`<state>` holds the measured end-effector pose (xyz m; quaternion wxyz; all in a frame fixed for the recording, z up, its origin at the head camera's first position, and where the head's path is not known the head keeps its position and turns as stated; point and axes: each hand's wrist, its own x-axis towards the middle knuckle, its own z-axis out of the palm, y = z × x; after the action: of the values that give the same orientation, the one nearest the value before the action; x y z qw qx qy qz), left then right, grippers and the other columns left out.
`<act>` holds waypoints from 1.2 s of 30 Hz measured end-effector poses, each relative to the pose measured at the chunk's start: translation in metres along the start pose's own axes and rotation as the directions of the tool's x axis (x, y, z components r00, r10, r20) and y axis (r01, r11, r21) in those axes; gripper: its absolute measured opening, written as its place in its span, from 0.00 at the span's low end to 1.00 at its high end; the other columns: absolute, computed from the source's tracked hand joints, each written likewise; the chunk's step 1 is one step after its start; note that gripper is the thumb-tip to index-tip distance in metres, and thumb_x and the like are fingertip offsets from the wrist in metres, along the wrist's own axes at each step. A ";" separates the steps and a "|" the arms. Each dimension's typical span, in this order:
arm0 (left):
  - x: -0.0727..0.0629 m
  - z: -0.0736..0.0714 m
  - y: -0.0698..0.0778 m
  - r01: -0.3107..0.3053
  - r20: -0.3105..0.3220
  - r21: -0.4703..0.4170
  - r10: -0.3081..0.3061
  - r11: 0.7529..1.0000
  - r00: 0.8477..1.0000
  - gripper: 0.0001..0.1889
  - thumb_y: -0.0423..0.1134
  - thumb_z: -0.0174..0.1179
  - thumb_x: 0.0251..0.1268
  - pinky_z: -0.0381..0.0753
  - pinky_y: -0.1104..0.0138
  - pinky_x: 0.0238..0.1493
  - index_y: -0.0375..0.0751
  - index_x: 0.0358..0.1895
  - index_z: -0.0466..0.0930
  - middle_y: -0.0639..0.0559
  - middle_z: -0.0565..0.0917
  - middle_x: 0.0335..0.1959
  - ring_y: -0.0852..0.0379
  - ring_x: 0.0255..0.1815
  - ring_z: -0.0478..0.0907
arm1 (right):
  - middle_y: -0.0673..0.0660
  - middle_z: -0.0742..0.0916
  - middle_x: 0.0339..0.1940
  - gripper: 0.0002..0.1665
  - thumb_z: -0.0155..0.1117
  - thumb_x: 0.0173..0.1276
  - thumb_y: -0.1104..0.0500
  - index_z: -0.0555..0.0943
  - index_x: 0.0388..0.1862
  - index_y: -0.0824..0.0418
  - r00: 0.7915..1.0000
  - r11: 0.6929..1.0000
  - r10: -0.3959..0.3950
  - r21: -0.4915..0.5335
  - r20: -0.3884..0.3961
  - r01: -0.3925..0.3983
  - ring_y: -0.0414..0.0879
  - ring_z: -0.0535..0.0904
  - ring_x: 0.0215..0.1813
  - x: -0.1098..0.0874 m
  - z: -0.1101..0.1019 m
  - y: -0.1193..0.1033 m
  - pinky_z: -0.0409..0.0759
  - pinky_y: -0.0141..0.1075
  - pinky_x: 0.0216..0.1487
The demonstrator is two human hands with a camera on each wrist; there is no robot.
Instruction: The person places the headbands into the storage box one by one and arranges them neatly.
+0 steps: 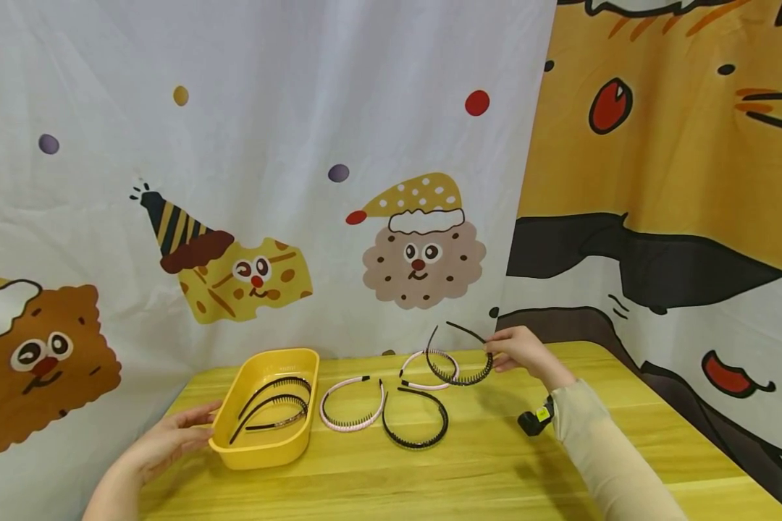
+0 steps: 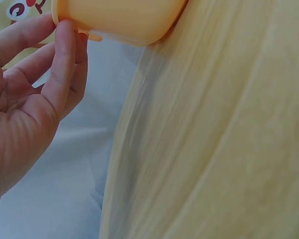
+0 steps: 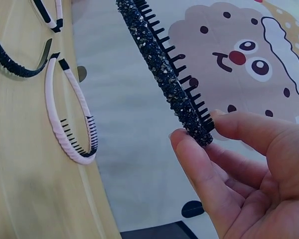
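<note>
My right hand [image 1: 516,350] pinches one end section of a black glittery headband [image 3: 164,74] between thumb and fingers, holding it raised over the table's back right part. Comb teeth line its inner side. At the left, my left hand [image 1: 172,438] holds the near left rim of a yellow plastic basket [image 1: 261,457], with thumb and fingertips at the edge. Inside the basket lie black headbands [image 1: 279,398]. On the table, a pink headband [image 1: 350,427] and a black headband [image 1: 417,443] lie side by side. Another pink headband [image 1: 423,386] lies behind, partly covered by the raised one.
The yellow wood-grain table [image 1: 482,470] ends close to the left of the basket. A white curtain [image 1: 267,145] with cartoon prints hangs right behind it. A small black device [image 1: 534,420] is strapped at my right wrist.
</note>
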<state>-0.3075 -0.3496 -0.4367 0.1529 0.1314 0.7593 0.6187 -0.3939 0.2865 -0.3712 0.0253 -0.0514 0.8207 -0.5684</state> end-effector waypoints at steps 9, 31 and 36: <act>-0.001 0.001 0.001 -0.004 0.004 0.006 0.004 1.000 1.000 0.35 0.33 0.52 0.73 0.78 0.65 0.52 0.18 0.72 0.43 0.42 0.72 0.57 0.58 0.52 0.77 | 0.61 0.87 0.34 0.25 0.64 0.67 0.63 0.75 0.58 0.79 0.999 1.000 -0.009 -0.008 0.030 0.010 0.48 0.85 0.25 0.004 0.010 -0.006 0.85 0.43 0.32; -0.002 0.002 0.000 -0.013 -0.013 0.000 0.013 1.000 1.000 0.34 0.31 0.51 0.73 0.78 0.66 0.52 0.18 0.72 0.44 0.42 0.72 0.56 0.59 0.51 0.77 | 0.62 0.87 0.34 0.25 0.65 0.66 0.63 0.76 0.57 0.78 0.999 1.000 -0.002 -0.014 0.038 0.002 0.49 0.84 0.23 0.015 0.030 -0.009 0.85 0.42 0.30; -0.001 0.002 -0.001 -0.016 -0.017 -0.004 0.016 1.000 1.000 0.34 0.31 0.52 0.73 0.78 0.67 0.52 0.18 0.72 0.43 0.42 0.72 0.56 0.59 0.51 0.77 | 0.64 0.86 0.37 0.25 0.66 0.65 0.62 0.76 0.57 0.77 0.999 1.000 0.001 -0.010 0.034 -0.001 0.49 0.84 0.24 0.019 0.037 -0.005 0.85 0.42 0.31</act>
<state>-0.3058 -0.3481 -0.4376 0.1419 0.1317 0.7582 0.6226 -0.4086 0.2484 -0.3787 0.0392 -0.0608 0.8230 -0.5635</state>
